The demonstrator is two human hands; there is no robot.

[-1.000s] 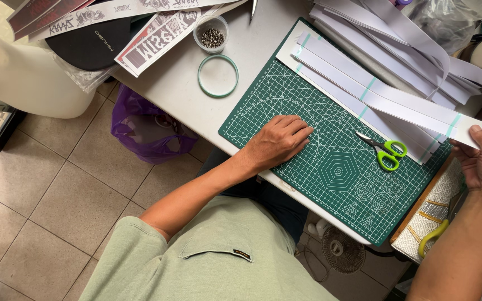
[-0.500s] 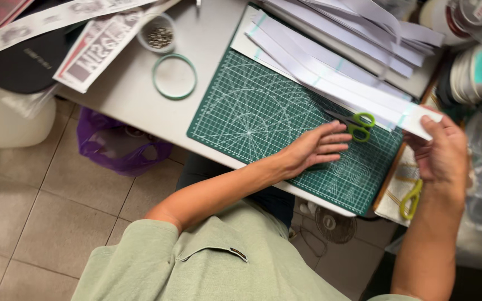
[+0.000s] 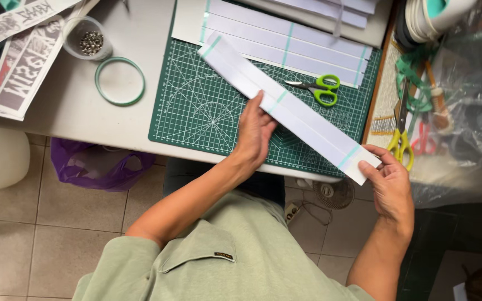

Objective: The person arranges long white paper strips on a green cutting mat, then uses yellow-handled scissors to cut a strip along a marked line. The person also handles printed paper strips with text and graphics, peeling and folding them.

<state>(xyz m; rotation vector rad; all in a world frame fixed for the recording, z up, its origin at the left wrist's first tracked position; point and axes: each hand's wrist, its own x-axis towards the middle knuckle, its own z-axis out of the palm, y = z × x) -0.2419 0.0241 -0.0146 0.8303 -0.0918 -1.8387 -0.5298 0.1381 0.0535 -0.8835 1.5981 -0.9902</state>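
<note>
The right hand (image 3: 391, 187) is pinching the near end of a long white paper strip (image 3: 285, 106), thumb on top, fingers under; this grip is carrying the strip's weight. The left hand (image 3: 255, 131) is lying against the strip's middle with fingers pressed together and extended, apparently steadying it so the length stays flat and straight. The strip is running diagonally away from both grips, over the green cutting mat (image 3: 196, 106) on the desk (image 3: 124, 120). Just beyond the left grip, green-handled scissors (image 3: 319, 88) are resting on the mat. Farther out, more taped strips (image 3: 285, 44) are lying stacked. Well left, a tape ring (image 3: 120, 81) and a small cup of pins (image 3: 87, 40) are sitting.
</note>
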